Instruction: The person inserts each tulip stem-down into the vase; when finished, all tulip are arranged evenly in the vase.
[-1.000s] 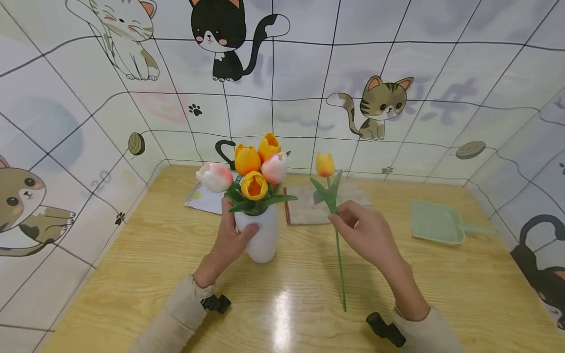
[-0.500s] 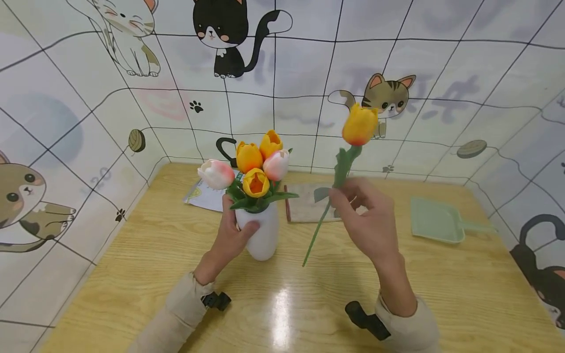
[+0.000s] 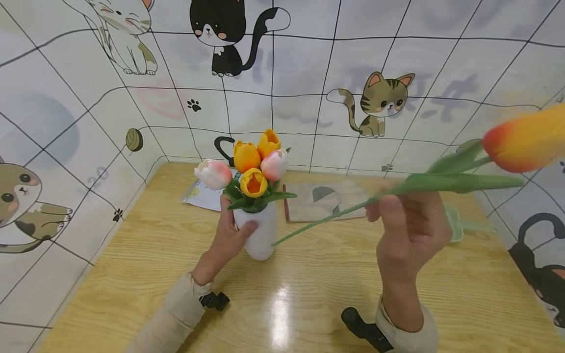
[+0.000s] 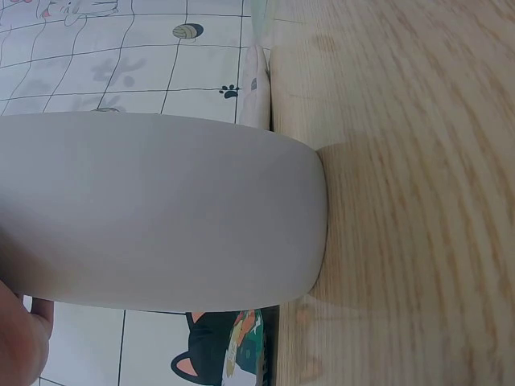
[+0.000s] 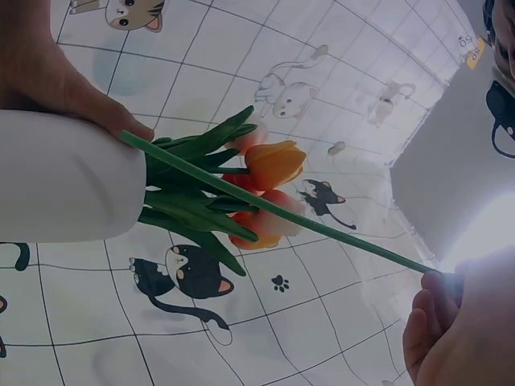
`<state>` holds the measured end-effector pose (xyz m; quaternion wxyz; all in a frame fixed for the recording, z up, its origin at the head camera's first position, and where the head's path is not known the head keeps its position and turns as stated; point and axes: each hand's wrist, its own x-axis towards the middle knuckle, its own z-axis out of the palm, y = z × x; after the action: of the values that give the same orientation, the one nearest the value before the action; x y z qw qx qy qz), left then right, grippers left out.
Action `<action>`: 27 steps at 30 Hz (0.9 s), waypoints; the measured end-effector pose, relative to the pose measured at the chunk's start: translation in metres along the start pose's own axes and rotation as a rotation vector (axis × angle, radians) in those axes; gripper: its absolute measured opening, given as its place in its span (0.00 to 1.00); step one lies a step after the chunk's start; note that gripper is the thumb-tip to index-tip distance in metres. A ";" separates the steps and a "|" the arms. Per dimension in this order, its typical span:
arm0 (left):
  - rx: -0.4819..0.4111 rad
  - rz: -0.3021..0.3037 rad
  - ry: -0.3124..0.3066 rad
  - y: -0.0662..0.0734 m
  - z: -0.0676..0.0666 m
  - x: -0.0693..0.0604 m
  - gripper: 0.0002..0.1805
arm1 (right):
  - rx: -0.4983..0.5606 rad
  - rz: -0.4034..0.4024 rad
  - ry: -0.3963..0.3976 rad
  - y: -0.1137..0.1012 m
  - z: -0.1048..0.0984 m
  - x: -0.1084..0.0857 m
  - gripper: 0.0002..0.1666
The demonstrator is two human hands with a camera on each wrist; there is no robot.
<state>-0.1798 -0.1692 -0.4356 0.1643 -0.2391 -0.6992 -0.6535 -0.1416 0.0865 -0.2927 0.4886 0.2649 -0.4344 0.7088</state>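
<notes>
A white vase (image 3: 264, 239) stands on the table with orange-yellow and pink-white tulips (image 3: 253, 182) in it. My left hand (image 3: 228, 240) grips it below the rim from the left, thumb across its front. In the left wrist view, the vase's base (image 4: 298, 217) meets the wood. Raised at the right, my right hand (image 3: 412, 230) pinches a single yellow-orange tulip (image 3: 525, 142) by its stem just under the leaves. Its bloom points right and is cut off by the frame edge. The stem (image 5: 265, 207) slopes down leftward; its free end overlaps the vase in the head view.
Behind the vase lie a printed packet (image 3: 200, 196) and a beige cloth (image 3: 304, 202). A pale green dustpan (image 3: 455, 226) sits at the right, partly covered by my right hand. Cat-printed walls (image 3: 300, 117) enclose the table (image 3: 318, 304) at the back and sides.
My right hand has risen and moved right, tipping the tulip from upright to nearly level, bloom to the right. The left hand and vase stay put.
</notes>
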 end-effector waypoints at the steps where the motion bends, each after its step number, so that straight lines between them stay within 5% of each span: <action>1: -0.003 0.001 0.000 0.000 0.000 0.000 0.43 | 0.010 -0.012 0.033 -0.001 0.002 0.001 0.16; 5: -0.003 -0.011 0.000 0.000 0.000 0.000 0.43 | 0.009 -0.046 0.140 -0.002 0.006 0.003 0.16; 10: -0.002 -0.017 -0.001 -0.001 0.000 -0.001 0.43 | -0.004 -0.068 0.143 0.000 0.008 0.000 0.17; 18: -0.013 -0.027 -0.001 -0.001 0.000 0.000 0.36 | -0.063 0.012 -0.040 0.007 0.005 -0.014 0.11; 27: -0.007 -0.027 -0.007 0.000 0.000 0.000 0.34 | -0.272 -0.038 -0.331 0.019 0.007 -0.021 0.14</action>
<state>-0.1797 -0.1694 -0.4353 0.1521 -0.2322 -0.7007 -0.6572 -0.1515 0.0680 -0.3126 0.4552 0.3173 -0.5954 0.5810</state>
